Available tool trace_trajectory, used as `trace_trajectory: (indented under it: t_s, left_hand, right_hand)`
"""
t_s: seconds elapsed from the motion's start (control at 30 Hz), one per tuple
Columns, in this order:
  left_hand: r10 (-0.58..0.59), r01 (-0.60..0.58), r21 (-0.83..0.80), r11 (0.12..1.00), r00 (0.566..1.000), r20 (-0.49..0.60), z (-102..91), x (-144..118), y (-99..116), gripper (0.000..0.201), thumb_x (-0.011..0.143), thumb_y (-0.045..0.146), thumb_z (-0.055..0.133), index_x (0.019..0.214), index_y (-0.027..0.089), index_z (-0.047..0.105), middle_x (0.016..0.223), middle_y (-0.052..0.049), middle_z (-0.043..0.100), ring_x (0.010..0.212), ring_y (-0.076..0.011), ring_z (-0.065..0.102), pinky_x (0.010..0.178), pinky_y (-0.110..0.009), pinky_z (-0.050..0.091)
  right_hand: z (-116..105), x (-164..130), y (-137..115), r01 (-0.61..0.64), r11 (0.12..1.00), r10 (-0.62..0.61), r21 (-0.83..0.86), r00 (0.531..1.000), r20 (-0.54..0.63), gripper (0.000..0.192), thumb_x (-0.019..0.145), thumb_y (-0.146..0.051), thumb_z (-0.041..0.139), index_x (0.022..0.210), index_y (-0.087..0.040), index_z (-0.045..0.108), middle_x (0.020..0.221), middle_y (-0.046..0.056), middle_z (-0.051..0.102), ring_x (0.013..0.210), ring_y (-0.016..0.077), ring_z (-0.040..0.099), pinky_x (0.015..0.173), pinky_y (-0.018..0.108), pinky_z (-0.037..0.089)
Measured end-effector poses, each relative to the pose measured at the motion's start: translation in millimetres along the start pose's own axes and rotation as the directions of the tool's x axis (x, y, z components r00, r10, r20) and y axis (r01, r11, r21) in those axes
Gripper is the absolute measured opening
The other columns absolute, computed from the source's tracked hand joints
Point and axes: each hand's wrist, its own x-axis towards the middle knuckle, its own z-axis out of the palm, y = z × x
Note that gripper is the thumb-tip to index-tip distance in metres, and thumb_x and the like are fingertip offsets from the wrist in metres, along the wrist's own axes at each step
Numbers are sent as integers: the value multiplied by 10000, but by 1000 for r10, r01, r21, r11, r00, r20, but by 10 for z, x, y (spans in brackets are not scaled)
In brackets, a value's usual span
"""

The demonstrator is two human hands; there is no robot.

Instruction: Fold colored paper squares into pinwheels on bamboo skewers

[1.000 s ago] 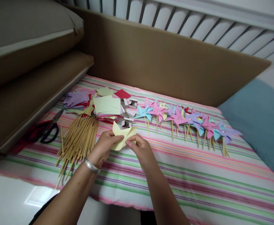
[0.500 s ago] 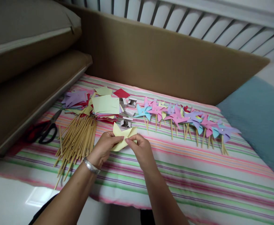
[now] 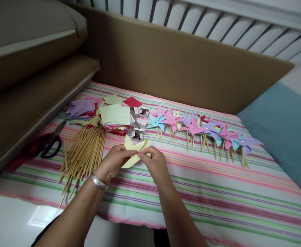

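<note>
A pale yellow paper pinwheel (image 3: 131, 160), its corners folded in to the centre, is held between both hands above the striped cloth. My left hand (image 3: 117, 158), with a silver bangle at the wrist, pinches its left side, thumb on the middle. From the right, my right hand (image 3: 154, 161) grips it with thumb and forefinger near the same middle point. Whether a pin sits under the thumbs is hidden. Just beyond the paper stands a small open white box (image 3: 137, 134) with tiny metal pieces in it.
Wooden sticks (image 3: 85, 151) lie heaped at the left, beside black-handled scissors (image 3: 53, 142). Behind them are stacks of coloured paper (image 3: 115, 115). Finished pinwheels on sticks (image 3: 194, 127) lie in a row at the right. A brown panel (image 3: 178, 61) and cushions (image 3: 37, 79) border the striped cloth (image 3: 212, 185).
The hands stay almost in place, both still gripping the yellow paper pinwheel, which has tilted a little. The whole view has shifted slightly.
</note>
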Motion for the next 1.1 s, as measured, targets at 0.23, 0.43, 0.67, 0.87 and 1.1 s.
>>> trace_trajectory:
  t_s: [0.23,0.43,0.67,0.87,1.1]
  left_hand:
    - [2,-1,46,999,999,-34,-8,17,-5,193,555,199,774,719,117,713,654,-34,702,568,-106,598,569,-204,424]
    - [13,-10,42,999,997,-74,6,33,-16,185,534,189,767,698,128,706,648,-30,702,567,-118,603,569,-218,428]
    - [35,-18,141,990,992,-118,-34,41,-5,174,541,188,743,699,125,706,616,-24,695,518,-117,585,524,-218,409]
    - [-18,6,380,925,999,29,-68,39,-64,164,579,186,701,732,127,711,632,-20,691,537,-135,591,539,-233,409]
    - [43,-163,456,875,965,260,44,42,-115,189,621,141,644,806,134,680,703,-11,675,616,-138,578,584,-229,400]
  right_hand:
    - [-18,-2,-28,-7,1000,7,-29,1000,12,131,635,-287,638,595,-188,561,619,-13,555,671,170,525,638,274,392]
    - [-8,-9,-54,-5,998,7,-63,1000,28,143,637,-305,638,590,-190,568,658,-1,591,690,176,547,652,281,405]
    - [-165,1,-73,-25,995,33,-100,997,75,169,667,-323,642,786,-204,623,881,34,673,861,219,611,757,338,460]
    - [-378,-16,-142,93,980,-71,-174,989,127,537,669,-240,647,1194,-253,534,1155,58,612,1081,228,552,860,356,451]
    - [-296,-90,-195,120,982,-64,-147,939,338,425,646,-63,513,1019,-226,636,732,-16,626,672,138,587,614,233,457]
